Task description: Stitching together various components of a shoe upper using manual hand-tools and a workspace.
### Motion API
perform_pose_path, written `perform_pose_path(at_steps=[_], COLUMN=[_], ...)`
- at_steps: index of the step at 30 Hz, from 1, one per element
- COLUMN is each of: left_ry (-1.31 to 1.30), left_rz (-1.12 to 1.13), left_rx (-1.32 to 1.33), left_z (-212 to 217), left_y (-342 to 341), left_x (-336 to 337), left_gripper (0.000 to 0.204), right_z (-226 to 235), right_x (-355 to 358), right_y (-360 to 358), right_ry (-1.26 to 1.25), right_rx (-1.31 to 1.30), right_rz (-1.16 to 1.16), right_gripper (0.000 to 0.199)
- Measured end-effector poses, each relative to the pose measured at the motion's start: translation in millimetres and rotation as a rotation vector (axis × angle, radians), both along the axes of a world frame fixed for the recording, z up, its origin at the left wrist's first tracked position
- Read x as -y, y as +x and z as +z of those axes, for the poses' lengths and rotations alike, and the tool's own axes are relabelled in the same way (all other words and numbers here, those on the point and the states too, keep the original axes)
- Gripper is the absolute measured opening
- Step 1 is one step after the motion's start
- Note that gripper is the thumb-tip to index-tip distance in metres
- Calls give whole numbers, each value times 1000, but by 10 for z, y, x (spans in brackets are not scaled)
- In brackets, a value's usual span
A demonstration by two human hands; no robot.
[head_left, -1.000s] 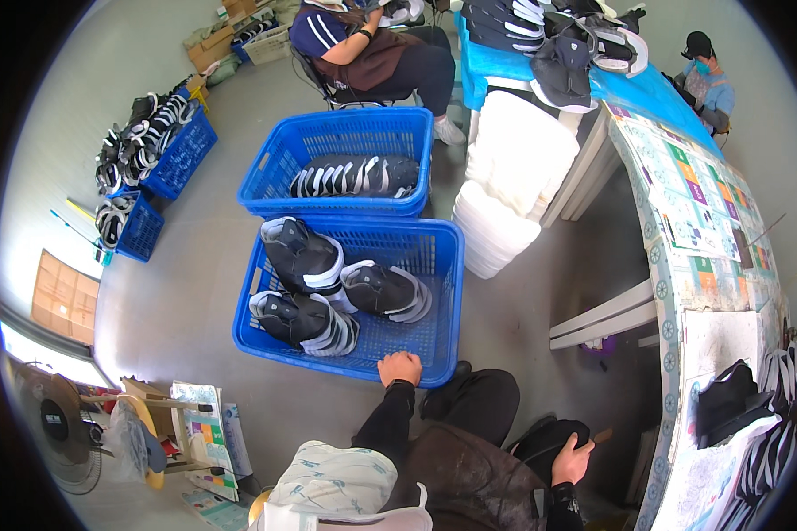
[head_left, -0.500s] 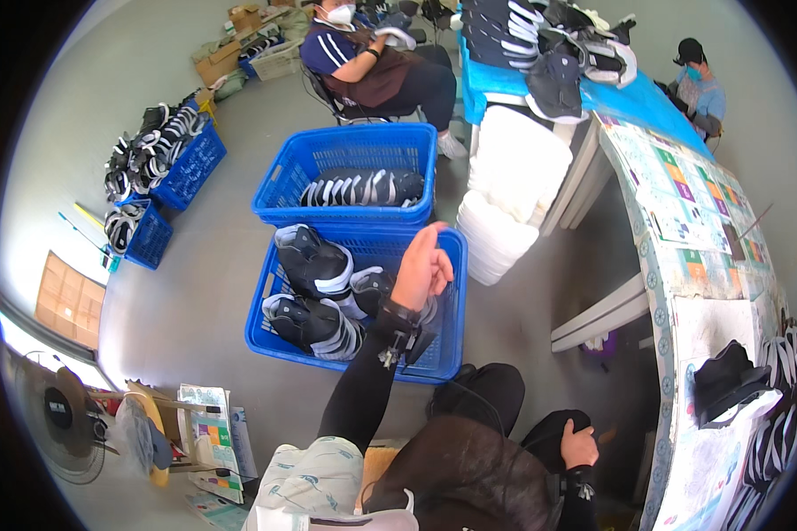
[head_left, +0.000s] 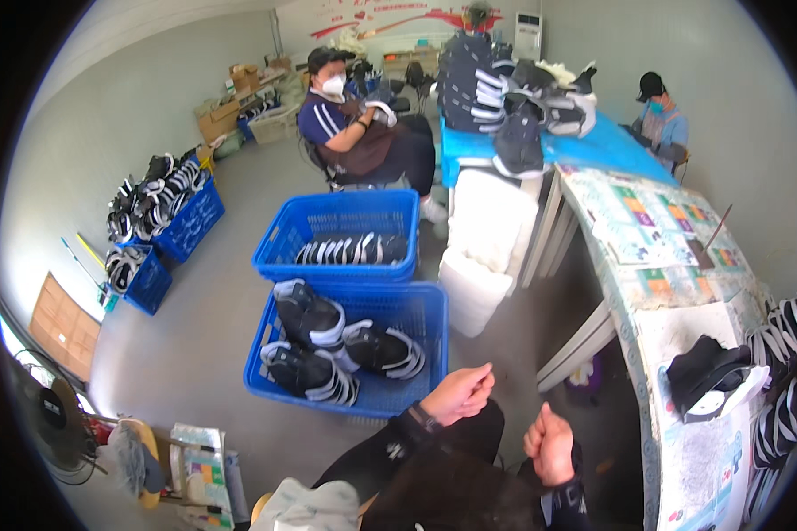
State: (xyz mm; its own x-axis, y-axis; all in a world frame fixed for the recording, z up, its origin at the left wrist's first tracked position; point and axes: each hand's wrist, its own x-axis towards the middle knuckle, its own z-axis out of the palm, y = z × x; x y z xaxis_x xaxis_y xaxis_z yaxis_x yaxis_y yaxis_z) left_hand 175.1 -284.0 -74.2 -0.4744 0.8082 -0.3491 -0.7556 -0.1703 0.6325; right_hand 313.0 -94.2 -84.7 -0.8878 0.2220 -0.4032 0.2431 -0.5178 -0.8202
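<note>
At the lower right of centre, the right hand is raised with its fingers curled closed; left of it, the left hand is also closed, its fingers drawn together and pointing to the upper right. Near the left hand, at the centre, a blue perforated plastic crate holds black-and-white shoe uppers in three nested stacks. At the lower right, another black upper lies on a pattern-covered table. Farther up the frame, a second blue crate adjoins the first, below a seated person.
</note>
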Motion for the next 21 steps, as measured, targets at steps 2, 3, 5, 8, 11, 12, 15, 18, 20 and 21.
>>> perform_pose_path(at_steps=[2,3,5,8,11,12,15,18,20,21], left_ry=[-30,-9,19,-189,-660,-880,-536,345,646,735], left_rz=[346,405,481,460,354,344,387,424,501,546], left_rx=[-345,-396,-500,-466,-542,-667,-241,12,12,5], left_z=[-106,-166,-396,-1088,-1796,-1941,-1962,-1383,-842,-585], left_y=[-169,-345,-700,-954,-935,-899,-685,-451,-336,-287], left_x=[72,108,157,120,182,232,328,289,177,119], left_gripper=[36,38,43,52,50,52,68,80,83,83], right_z=[-253,-375,-608,-950,-1124,-1142,-1083,-853,-646,-536], right_x=[-204,-346,-593,-783,-887,-904,-929,-885,-796,-728], right_y=[125,128,144,179,372,477,668,750,713,688], right_ry=[106,149,340,1080,1679,1791,1271,1034,874,1095], right_rx=[-156,-149,6,45,-201,-258,-117,286,463,331], right_rz=[-60,-85,-36,-45,132,245,706,930,1076,1136], right_gripper=[47,39,23,24,38,36,32,36,40,39])
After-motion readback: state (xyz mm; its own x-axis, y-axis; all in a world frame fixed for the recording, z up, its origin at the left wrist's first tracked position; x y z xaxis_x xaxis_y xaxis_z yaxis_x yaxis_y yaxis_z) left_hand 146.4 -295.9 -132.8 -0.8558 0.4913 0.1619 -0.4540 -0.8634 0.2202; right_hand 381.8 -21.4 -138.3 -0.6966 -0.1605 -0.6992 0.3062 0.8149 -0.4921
